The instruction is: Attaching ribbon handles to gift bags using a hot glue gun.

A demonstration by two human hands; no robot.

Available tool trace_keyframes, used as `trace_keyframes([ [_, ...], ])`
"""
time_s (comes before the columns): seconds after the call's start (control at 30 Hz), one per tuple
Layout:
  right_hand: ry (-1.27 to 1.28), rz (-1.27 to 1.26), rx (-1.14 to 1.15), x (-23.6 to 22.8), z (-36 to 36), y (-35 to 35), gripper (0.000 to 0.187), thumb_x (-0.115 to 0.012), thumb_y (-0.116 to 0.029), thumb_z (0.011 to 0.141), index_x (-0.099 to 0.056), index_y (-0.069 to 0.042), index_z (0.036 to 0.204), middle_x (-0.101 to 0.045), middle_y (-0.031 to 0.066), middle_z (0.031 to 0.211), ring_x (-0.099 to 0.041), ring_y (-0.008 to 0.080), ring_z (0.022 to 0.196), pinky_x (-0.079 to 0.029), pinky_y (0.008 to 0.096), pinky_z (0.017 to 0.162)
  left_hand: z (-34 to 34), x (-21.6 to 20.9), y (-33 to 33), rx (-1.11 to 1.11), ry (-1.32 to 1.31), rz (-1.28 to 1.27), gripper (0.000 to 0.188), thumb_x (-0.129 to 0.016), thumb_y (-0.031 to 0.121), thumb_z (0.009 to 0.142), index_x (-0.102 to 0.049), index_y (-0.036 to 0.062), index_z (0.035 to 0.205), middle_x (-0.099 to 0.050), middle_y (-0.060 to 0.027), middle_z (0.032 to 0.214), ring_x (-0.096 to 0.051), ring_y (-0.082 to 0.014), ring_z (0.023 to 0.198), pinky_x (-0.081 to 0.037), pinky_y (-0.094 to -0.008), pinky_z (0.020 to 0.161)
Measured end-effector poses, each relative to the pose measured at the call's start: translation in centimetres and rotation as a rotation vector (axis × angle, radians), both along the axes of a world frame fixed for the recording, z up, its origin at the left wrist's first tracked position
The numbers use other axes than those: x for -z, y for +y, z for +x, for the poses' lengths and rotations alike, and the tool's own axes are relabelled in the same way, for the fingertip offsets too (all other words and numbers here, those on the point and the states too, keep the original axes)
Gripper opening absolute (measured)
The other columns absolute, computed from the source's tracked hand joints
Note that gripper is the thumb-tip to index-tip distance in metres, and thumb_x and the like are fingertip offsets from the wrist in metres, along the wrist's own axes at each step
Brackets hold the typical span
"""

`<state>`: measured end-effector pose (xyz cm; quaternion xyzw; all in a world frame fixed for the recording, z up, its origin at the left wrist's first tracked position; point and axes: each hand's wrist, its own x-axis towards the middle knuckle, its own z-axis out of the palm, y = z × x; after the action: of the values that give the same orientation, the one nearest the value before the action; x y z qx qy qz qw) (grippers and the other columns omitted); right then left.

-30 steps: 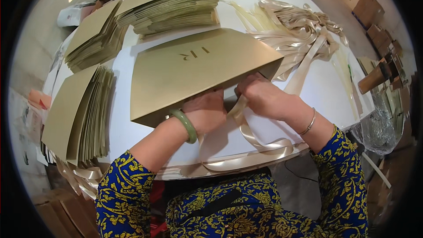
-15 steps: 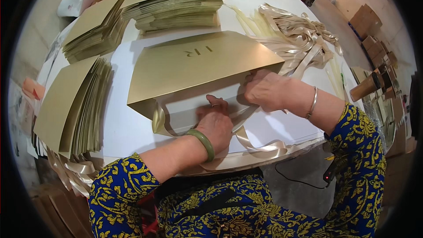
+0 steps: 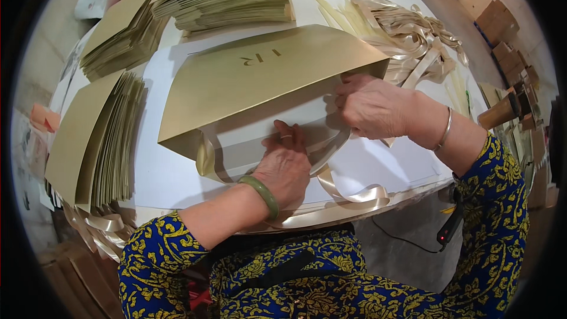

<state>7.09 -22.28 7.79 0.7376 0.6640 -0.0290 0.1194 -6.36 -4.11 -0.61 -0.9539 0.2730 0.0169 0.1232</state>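
A gold paper gift bag [image 3: 254, 91] lies on its side on the table, its mouth facing me and its pale inside showing. My left hand [image 3: 284, 168], with a green bangle at the wrist, rests at the lower lip of the mouth, fingers stretched onto the pale inner panel. At the mouth's right end, my right hand [image 3: 372, 106] has its fingers curled and closed; their tips are hidden, so what they pinch cannot be made out. A satin ribbon [image 3: 205, 156] hangs in a loop at the mouth's left end. Another beige ribbon [image 3: 357, 196] curls along the near table edge.
Stacks of flat gold bags stand at the left [image 3: 88, 142], far left [image 3: 121, 29] and back [image 3: 230, 3]. A heap of beige ribbons [image 3: 407, 35] lies at the back right. Ribbons [image 3: 106, 223] hang off the table's left edge. Cardboard boxes [image 3: 497, 20] sit beyond on the right.
The bag's left end has shifted slightly left and its top edge appears higher. My right hand has moved a little right and down. My left hand stays on the inner panel.
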Motion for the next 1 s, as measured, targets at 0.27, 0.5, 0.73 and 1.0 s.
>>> trace_keyframes([
  [0.27, -0.035, -0.021, -0.04, -1.8, 0.8, 0.7, 0.005, -0.067, -0.009, 0.068, -0.067, -0.005, 0.064, -0.064, 0.0123, 0.068, -0.066, 0.0333, 0.075, -0.053, 0.0378, 0.075, 0.1, 0.0, 0.4, 0.009, -0.101, 0.026, 0.045, -0.059, 0.023, 0.076, -0.069, -0.0143, 0.098, -0.052, -0.0377, 0.121, -0.056, -0.0435, 0.111, -0.054, -0.0413, 0.073],
  [0.5, -0.398, -0.032, -0.323, -1.9, -0.6, -0.8, 0.011, -0.066, -0.017, 0.069, -0.065, -0.011, 0.059, -0.064, 0.0003, 0.07, -0.06, 0.0185, 0.079, -0.046, 0.0312, 0.08, 0.2, -0.5, 1.2, 0.044, -0.075, -0.009, 0.034, -0.061, 0.023, 0.075, -0.072, -0.0069, 0.086, -0.054, -0.0304, 0.112, -0.057, -0.042, 0.111, -0.054, -0.0378, 0.069],
  [0.73, -0.166, 0.077, -0.028, -0.7, -4.1, -0.7, 0.009, -0.064, -0.014, 0.071, -0.064, -0.007, 0.064, -0.062, 0.0045, 0.072, -0.059, 0.0217, 0.081, -0.045, 0.0327, 0.079, -0.3, -0.5, 0.8, 0.058, -0.153, 0.062, 0.035, -0.06, 0.024, 0.074, -0.074, -0.005, 0.087, -0.055, -0.0312, 0.119, -0.057, -0.0446, 0.112, -0.054, -0.0379, 0.069],
  [1.0, 0.108, 0.296, 0.145, 5.0, -6.2, 1.6, 0.006, -0.063, -0.008, 0.067, -0.06, -0.003, 0.07, -0.059, 0.0087, 0.075, -0.059, 0.0277, 0.081, -0.05, 0.0385, 0.071, -0.2, -0.5, 1.0, 0.006, 0.018, -0.133, 0.038, -0.057, 0.02, 0.075, -0.073, -0.0092, 0.093, -0.051, -0.0359, 0.129, -0.05, -0.05, 0.122, -0.053, -0.0376, 0.08],
])
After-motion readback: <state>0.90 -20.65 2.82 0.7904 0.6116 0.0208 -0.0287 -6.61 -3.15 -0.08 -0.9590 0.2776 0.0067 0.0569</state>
